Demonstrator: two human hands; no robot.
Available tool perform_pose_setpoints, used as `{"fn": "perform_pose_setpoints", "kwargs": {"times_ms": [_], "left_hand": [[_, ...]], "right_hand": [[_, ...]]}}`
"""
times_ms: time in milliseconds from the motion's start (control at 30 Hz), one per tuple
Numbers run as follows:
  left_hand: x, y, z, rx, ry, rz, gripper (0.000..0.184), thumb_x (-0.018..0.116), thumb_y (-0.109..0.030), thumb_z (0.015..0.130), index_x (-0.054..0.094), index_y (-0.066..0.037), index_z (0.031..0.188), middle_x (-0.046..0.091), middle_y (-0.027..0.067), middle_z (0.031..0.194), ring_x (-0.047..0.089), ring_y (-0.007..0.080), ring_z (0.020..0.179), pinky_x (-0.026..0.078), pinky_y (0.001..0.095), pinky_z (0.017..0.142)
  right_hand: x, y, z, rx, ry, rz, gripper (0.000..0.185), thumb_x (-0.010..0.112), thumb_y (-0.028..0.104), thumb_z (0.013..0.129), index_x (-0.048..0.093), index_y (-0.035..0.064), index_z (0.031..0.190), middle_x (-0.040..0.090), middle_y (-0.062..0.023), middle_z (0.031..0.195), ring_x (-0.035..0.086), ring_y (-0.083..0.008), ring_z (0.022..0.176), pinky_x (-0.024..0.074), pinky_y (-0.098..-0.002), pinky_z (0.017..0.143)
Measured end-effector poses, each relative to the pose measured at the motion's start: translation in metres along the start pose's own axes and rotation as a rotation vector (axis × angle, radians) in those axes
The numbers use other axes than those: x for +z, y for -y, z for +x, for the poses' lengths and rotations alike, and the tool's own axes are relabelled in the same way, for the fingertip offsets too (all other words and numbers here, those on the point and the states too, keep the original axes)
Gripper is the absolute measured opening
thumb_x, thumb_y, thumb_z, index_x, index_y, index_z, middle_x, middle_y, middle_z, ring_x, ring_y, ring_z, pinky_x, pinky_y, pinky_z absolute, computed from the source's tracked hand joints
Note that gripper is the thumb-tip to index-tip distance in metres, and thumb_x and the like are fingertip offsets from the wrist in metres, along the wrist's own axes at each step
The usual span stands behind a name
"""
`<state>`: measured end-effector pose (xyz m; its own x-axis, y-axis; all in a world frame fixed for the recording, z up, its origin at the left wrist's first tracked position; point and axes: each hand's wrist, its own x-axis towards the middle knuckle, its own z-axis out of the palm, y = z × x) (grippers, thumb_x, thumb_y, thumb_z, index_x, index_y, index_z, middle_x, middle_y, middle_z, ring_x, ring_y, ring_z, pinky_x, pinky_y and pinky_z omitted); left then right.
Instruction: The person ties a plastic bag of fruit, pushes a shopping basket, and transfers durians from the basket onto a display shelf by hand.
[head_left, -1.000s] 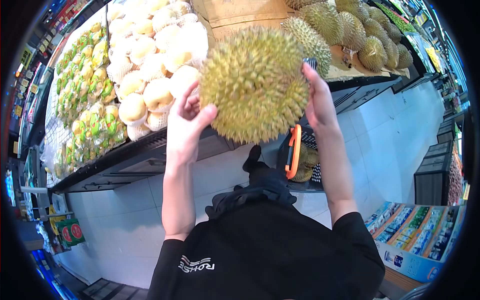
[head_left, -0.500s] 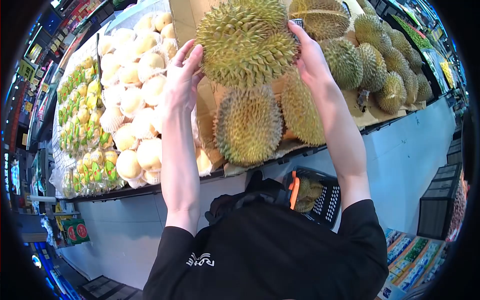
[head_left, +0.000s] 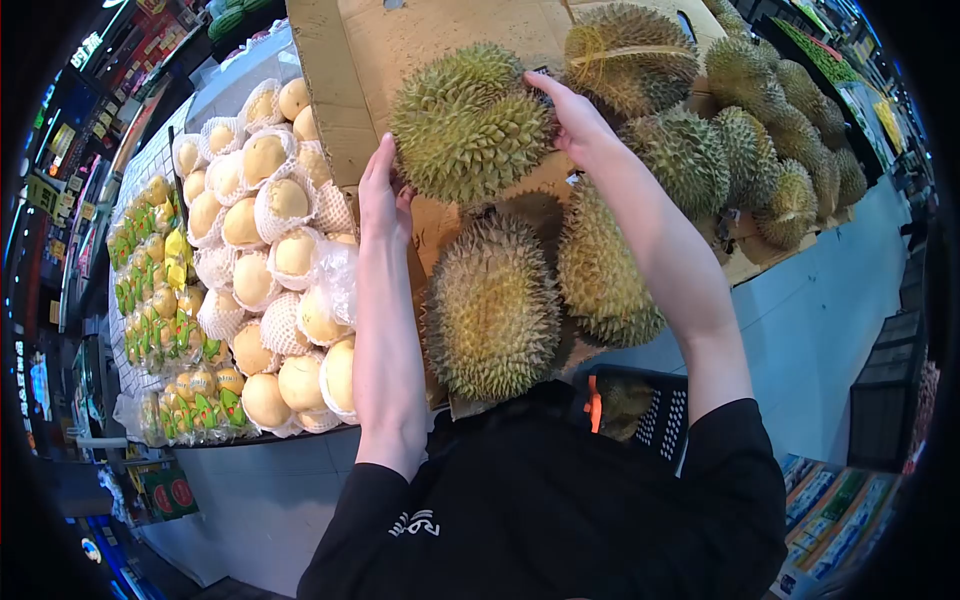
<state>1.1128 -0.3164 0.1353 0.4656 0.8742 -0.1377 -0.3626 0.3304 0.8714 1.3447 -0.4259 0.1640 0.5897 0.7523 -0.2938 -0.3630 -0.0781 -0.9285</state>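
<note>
Head view: left hand [head_left: 383, 195] and right hand [head_left: 572, 118] grip one durian [head_left: 470, 125] between them, left on its left side, right on its far right side. Durian is over the cardboard [head_left: 345, 85], centre-far; can't tell if it's touching down. Near side of it: a second durian [head_left: 492, 312], with a third durian [head_left: 602, 268] to its right, partly behind the right forearm. Far right of the right hand: a strapped durian [head_left: 632, 75]. Durian pile [head_left: 785, 205] further right. Left of the left forearm: net-wrapped round fruit [head_left: 265, 220], then bagged fruit [head_left: 160, 290]. Black basket [head_left: 665, 420] near right, low, partly hidden.
</note>
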Motion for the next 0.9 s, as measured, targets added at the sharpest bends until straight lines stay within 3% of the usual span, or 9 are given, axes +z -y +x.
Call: {"fn": "perform_pose_setpoints", "kwargs": {"times_ms": [100,167,300,367,500,533,600,833,900], "left_hand": [[-0.002,0.006,0.006,-0.007,-0.027,0.018,0.045,0.064,-0.043,0.090,0.061,-0.009,0.118,0.063,-0.0005,0.108,0.057,0.0096,0.094,0.040,0.0271,0.074],[0.001,0.008,0.007,-0.002,-0.096,0.076,0.061,0.066,-0.052,0.085,0.054,-0.010,0.128,0.060,0.0066,0.122,0.056,0.0169,0.107,0.042,0.0303,0.090],[0.008,0.010,0.004,-0.041,-0.136,0.070,0.060,0.061,-0.056,0.087,0.056,-0.012,0.127,0.061,0.0018,0.119,0.057,0.0123,0.103,0.043,0.0267,0.083],[0.001,0.017,0.012,-0.118,-0.177,0.128,0.059,0.055,-0.060,0.088,0.057,-0.014,0.126,0.062,-0.0016,0.118,0.058,0.0095,0.100,0.042,0.0246,0.078],[-0.004,0.028,0.021,-0.126,-0.142,0.074,0.061,0.051,-0.058,0.090,0.054,-0.012,0.130,0.060,0.0019,0.126,0.058,0.0143,0.109,0.045,0.0285,0.089],[-0.006,0.031,0.022,-0.131,-0.137,0.078,0.061,0.051,-0.058,0.090,0.054,-0.012,0.130,0.060,0.0019,0.126,0.058,0.0143,0.109,0.045,0.0285,0.089],[-0.012,0.036,0.027,-0.099,-0.103,0.040,0.074,0.053,-0.064,0.086,0.052,-0.009,0.135,0.059,0.0027,0.127,0.059,0.0143,0.103,0.043,0.0245,0.076],[-0.033,0.055,0.044,-0.113,-0.089,-0.013,0.070,0.053,-0.062,0.087,0.055,-0.007,0.130,0.062,0.0038,0.123,0.059,0.0134,0.100,0.042,0.0241,0.068],[-0.027,0.054,0.038,-0.121,-0.084,-0.059,0.069,0.054,-0.060,0.087,0.056,-0.006,0.129,0.062,0.0045,0.123,0.060,0.0137,0.100,0.043,0.0249,0.070]], "right_hand": [[0.002,-0.011,0.018,0.028,-0.026,-0.004,0.070,0.070,0.050,0.077,0.056,-0.0004,0.124,0.056,-0.0129,0.129,0.047,-0.0234,0.122,0.0264,-0.0451,0.106],[0.018,0.003,-0.012,0.061,-0.047,0.002,0.069,0.069,0.050,0.079,0.055,0.0000,0.125,0.054,-0.0144,0.132,0.043,-0.0246,0.127,0.0262,-0.0456,0.108],[0.012,-0.017,0.014,0.074,0.044,0.093,0.070,0.068,0.049,0.081,0.053,-0.0007,0.128,0.051,-0.0161,0.135,0.042,-0.0256,0.130,0.0251,-0.0457,0.110],[0.012,-0.018,0.021,0.143,-0.161,-0.120,0.045,0.069,0.042,0.084,0.062,0.0113,0.116,0.066,-0.0022,0.107,0.062,-0.0129,0.093,0.0451,-0.0293,0.080],[0.012,-0.023,0.017,0.153,-0.083,-0.115,0.048,0.067,0.046,0.084,0.062,0.0105,0.115,0.064,-0.0024,0.109,0.059,-0.0128,0.093,0.0424,-0.0304,0.077],[0.012,-0.021,0.012,0.154,-0.089,-0.110,0.048,0.067,0.046,0.084,0.062,0.0105,0.115,0.064,-0.0024,0.109,0.059,-0.0128,0.093,0.0424,-0.0304,0.077],[0.014,-0.016,0.001,0.152,-0.033,-0.134,0.077,0.067,0.047,0.083,0.043,-0.0056,0.135,0.049,-0.0173,0.139,0.046,-0.0257,0.127,0.0275,-0.0443,0.108],[0.017,-0.023,-0.008,0.165,-0.026,-0.117,0.071,0.067,0.046,0.083,0.050,-0.0061,0.128,0.057,-0.0155,0.130,0.052,-0.0249,0.120,0.0339,-0.0441,0.103],[0.018,-0.025,-0.009,0.136,-0.085,-0.140,0.044,0.067,0.052,0.082,0.066,0.0112,0.100,0.062,0.0026,0.083,0.050,-0.0083,0.069,0.0321,-0.0272,0.059]]}}
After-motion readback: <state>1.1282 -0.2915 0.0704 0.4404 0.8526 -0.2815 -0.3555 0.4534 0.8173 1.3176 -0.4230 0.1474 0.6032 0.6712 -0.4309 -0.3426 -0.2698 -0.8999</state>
